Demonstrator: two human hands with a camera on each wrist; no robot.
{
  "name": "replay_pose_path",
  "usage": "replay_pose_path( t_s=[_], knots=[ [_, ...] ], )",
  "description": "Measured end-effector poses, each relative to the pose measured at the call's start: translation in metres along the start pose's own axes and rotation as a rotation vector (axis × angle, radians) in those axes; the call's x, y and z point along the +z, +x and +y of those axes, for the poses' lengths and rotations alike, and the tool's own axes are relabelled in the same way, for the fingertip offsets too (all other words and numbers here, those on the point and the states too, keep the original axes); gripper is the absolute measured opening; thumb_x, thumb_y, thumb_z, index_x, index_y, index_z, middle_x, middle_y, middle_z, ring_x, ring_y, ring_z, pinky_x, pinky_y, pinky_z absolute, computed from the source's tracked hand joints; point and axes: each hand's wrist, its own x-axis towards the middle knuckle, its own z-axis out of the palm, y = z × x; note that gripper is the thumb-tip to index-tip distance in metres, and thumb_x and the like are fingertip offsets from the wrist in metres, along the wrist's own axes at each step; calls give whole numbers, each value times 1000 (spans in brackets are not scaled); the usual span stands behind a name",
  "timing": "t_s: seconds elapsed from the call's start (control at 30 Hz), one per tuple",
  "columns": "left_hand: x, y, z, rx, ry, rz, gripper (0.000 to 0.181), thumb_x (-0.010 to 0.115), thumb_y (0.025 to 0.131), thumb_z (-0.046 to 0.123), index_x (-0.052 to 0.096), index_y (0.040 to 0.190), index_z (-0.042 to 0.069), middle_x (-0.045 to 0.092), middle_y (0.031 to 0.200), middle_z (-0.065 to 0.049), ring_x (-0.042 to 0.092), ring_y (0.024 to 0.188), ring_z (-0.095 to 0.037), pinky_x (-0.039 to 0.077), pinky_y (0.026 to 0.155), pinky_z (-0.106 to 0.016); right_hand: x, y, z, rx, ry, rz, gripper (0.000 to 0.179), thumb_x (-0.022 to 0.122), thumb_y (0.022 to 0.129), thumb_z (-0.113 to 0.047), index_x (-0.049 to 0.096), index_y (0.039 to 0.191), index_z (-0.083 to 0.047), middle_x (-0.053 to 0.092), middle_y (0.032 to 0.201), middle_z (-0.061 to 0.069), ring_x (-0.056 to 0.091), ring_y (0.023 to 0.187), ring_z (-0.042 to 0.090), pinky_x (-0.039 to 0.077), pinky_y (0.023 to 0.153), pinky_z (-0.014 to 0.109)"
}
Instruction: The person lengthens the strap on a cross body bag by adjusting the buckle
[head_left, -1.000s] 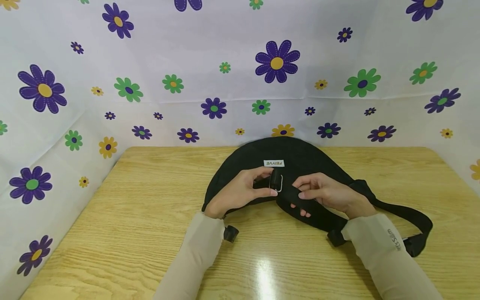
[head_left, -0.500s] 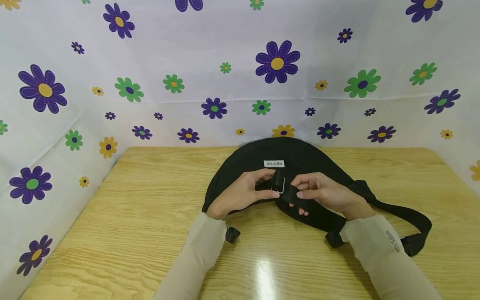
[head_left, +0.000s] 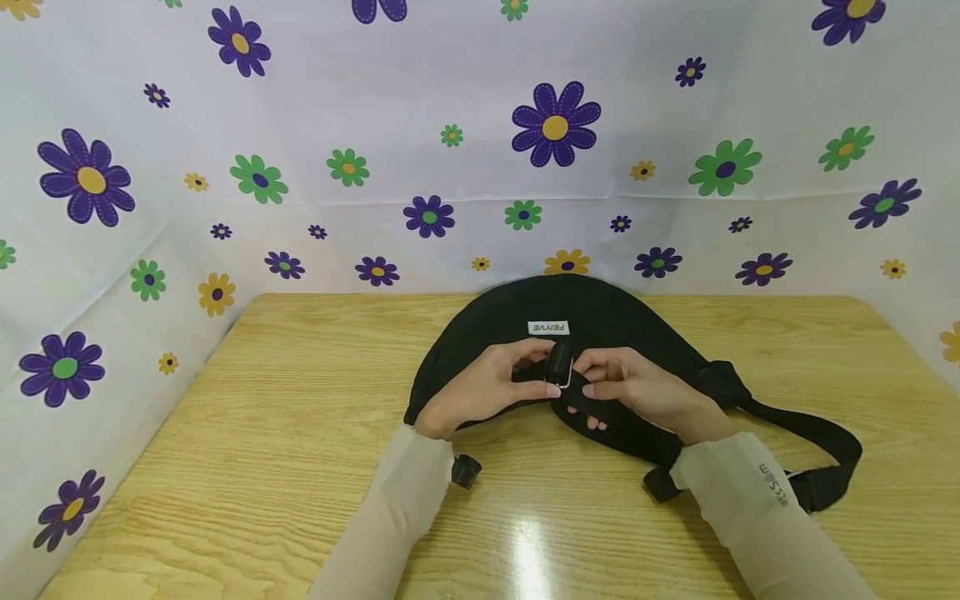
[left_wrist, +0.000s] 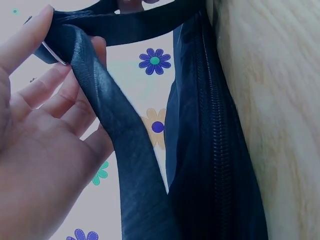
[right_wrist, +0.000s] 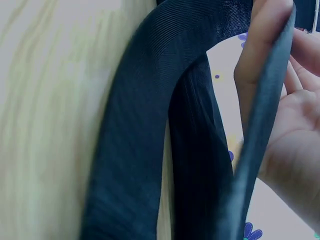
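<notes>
A black waist bag (head_left: 592, 308) with a zip and an upside-down white label (head_left: 548, 327) lies on the wooden table. Just above its lower edge, my left hand (head_left: 483, 387) pinches a looped black strap (left_wrist: 135, 165) at its metal buckle (head_left: 567, 375), thumb below and fingers above. Close to the right of the buckle, my right hand (head_left: 648, 392) pinches the strap's webbing (right_wrist: 265, 115) between thumb and index finger. Its other fingers lie partly behind the webbing. Whether the webbing passes through the buckle is hidden by fingers and black cloth.
A black strap end piece (head_left: 466, 472) lies by the left cuff, another dark strap piece (head_left: 662, 483) by the right cuff. A looped strap (head_left: 825, 433) trails right across the table (head_left: 262, 417). A flower-printed cloth (head_left: 420, 108) hangs behind.
My right hand has moved left with the webbing, closer to the buckle. My left hand and the buckle have shifted slightly to the right. The bag's body has stayed put.
</notes>
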Motion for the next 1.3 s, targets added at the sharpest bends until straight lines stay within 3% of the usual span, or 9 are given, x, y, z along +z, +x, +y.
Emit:
replay_pose_path(
  t_s=[0.2,0.37,0.5,0.77,0.97,1.13,1.3],
  knots=[
    [0,1,-2,-8,21,17,48,72,95,10,57,139,0,67,121,-10,61,110,-15,45,98,-27,0,0,0,-82,30,-8,30,44,98,14,64,104,-8,72,92,8,66,66,15,58,66,31],
    [3,2,-2,37,20,-32,42,72,97,11,58,135,1,69,117,-8,60,103,-11,46,94,-26,3,1,-4,-114,41,-11,29,44,98,14,63,104,-7,73,93,7,67,67,15,57,65,30],
    [4,3,-2,58,42,-31,39,72,96,12,60,132,2,69,116,-7,59,102,-9,47,92,-25,4,2,-7,-105,53,-6,27,44,99,14,62,106,-6,73,94,8,67,67,16,57,65,30],
    [-2,0,1,17,29,9,42,73,95,11,61,134,1,68,120,-9,61,107,-14,46,96,-27,-2,-2,-5,-85,111,-81,29,41,101,12,63,114,-4,73,98,11,69,73,17,59,71,31],
    [-7,-2,3,-3,47,51,42,74,95,13,62,133,2,68,116,-7,61,107,-15,47,95,-29,-9,-6,-4,-42,122,-129,25,41,102,12,61,115,6,73,101,13,70,76,18,58,73,31],
    [-8,-2,5,-12,51,55,42,74,95,13,61,134,1,68,114,-8,61,105,-15,47,94,-29,-10,-6,-4,-11,113,-122,22,42,102,11,61,112,6,73,100,13,70,76,18,59,73,31],
    [-5,-1,4,-24,63,46,43,73,95,14,60,134,1,67,115,-8,59,106,-16,46,94,-28,-10,-5,-5,-40,92,-100,20,42,102,11,60,110,7,73,98,12,70,74,17,59,71,31]
  ],
)
